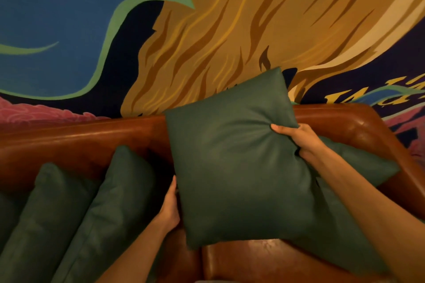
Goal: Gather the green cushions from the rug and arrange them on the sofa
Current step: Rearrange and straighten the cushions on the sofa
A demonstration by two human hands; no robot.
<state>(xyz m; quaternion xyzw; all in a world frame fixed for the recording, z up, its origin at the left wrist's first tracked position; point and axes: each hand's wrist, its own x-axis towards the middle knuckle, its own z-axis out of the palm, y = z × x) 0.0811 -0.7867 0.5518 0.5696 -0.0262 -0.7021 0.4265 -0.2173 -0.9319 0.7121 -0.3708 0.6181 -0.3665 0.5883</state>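
Note:
I hold a dark green square cushion (232, 163) upright over the brown leather sofa (80, 142). My right hand (299, 139) pinches its right edge, bunching the fabric. My left hand (169, 207) is pressed against its left edge, fingers hidden behind it. Two green cushions lean on the sofa back at the left, one (119, 195) beside my left hand and one (48, 209) further left. Another green cushion (358, 167) lies behind the held one, against the right armrest, mostly covered.
The sofa's right armrest (377, 126) curves round close to my right hand. A patch of bare brown seat (253, 259) shows below the held cushion. A painted wall (207, 30) in blue, green and ochre rises directly behind the sofa back.

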